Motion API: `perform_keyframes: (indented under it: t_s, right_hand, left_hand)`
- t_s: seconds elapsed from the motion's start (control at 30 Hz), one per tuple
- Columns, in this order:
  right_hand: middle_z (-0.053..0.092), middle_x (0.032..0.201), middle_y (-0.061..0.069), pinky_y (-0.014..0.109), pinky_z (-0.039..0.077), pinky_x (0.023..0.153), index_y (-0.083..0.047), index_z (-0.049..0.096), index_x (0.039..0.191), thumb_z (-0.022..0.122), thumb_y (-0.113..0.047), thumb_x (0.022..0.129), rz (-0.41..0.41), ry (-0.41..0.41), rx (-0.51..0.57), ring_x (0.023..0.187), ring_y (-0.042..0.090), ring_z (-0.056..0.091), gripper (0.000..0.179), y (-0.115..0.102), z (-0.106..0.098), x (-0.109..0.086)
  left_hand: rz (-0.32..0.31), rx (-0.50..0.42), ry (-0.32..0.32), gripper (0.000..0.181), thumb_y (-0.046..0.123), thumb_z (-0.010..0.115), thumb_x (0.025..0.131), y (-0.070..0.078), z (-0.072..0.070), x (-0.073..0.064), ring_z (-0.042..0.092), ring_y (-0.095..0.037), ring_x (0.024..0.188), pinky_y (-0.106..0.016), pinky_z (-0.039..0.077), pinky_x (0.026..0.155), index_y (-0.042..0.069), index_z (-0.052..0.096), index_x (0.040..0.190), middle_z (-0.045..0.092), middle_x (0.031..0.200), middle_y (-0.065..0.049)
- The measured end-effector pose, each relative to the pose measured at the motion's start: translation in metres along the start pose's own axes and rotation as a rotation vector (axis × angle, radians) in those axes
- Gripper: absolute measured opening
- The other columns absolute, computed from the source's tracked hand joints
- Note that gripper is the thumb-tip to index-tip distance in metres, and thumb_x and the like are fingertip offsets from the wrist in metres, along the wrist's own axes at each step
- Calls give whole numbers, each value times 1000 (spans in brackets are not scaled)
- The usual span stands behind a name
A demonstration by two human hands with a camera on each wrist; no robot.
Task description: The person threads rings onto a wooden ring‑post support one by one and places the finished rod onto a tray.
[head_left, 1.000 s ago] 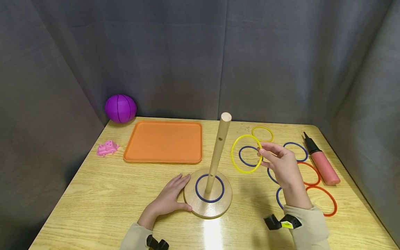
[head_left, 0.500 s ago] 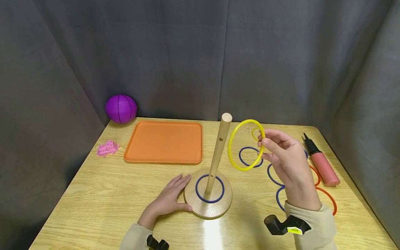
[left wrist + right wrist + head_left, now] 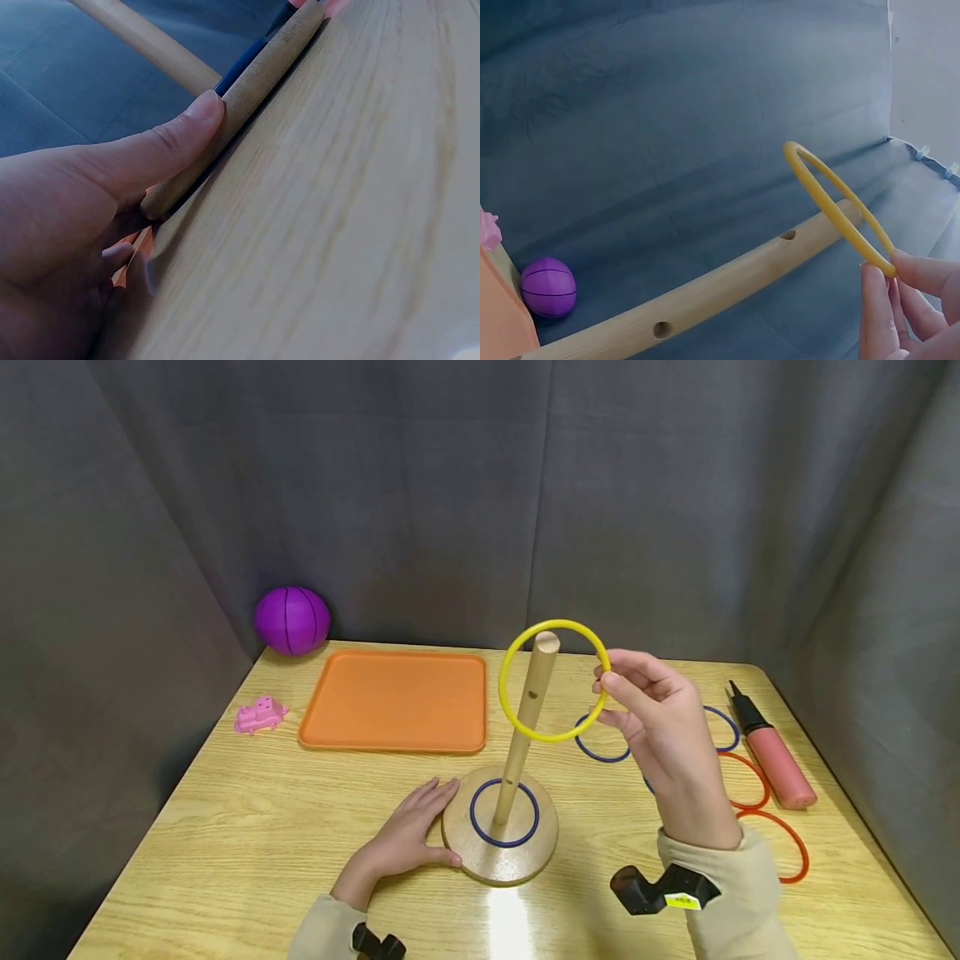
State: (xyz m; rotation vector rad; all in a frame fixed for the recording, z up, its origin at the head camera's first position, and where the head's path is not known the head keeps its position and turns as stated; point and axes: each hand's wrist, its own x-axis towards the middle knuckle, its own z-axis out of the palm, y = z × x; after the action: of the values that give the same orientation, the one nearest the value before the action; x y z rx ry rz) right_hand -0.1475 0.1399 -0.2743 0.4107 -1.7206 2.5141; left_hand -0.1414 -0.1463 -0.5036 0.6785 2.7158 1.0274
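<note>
My right hand [image 3: 663, 727] pinches the edge of a yellow ring [image 3: 504, 681] between thumb and fingertips. The ring is raised and tilted, and in the head view it frames the top of a wooden pole [image 3: 517, 756]. In the right wrist view the ring [image 3: 821, 199] overlaps the pole's end. The pole rises from a round wooden base [image 3: 502, 864], where a blue ring [image 3: 474, 814] lies around its foot. Against the base's left edge rests my left hand [image 3: 405, 835], fingers extended and thumb apart; the left wrist view has the thumb [image 3: 172, 139] touching the rim.
An orange tray [image 3: 397, 702] lies behind the base to the left. Beyond are a pink toy [image 3: 260, 716] and a purple ball [image 3: 292, 621]. More blue rings [image 3: 603, 760] and red rings [image 3: 802, 852] lie at right, near a pink hand pump [image 3: 780, 764].
My right hand has lifted the yellow ring up and brought it left, from beside the pole to over its top. My left hand has stayed at the base.
</note>
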Motion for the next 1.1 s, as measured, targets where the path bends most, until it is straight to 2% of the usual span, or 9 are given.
perform_keyframes:
  t_s: [0.5, 0.87, 1.1]
  right_hand:
    - [70, 83, -4, 20, 57, 62, -15, 74, 94, 59, 3, 93, 57, 38, 6, 76, 7, 64, 24, 12, 2, 1]
    - [69, 82, -5, 20, 57, 61, -17, 74, 92, 61, 3, 91, 85, 51, -42, 75, 7, 63, 24, 19, 0, 1]
    - [68, 83, -7, 19, 57, 62, -21, 73, 91, 61, 0, 92, 165, 65, -71, 77, 5, 64, 25, 32, -9, -4]
  left_hand:
    - [6, 1, 8, 108, 49, 81, 69, -1, 1, 0, 17, -39, 149, -62, 19, 118, 8, 28, 153, 29, 159, -13]
    - [14, 7, 4, 107, 49, 80, 69, 0, 1, 0, 18, -40, 148, -63, 20, 117, 8, 28, 153, 30, 159, -13]
    - [12, 2, 4, 108, 48, 81, 69, 0, 1, 1, 19, -40, 148, -64, 19, 116, 8, 28, 153, 29, 159, -14]
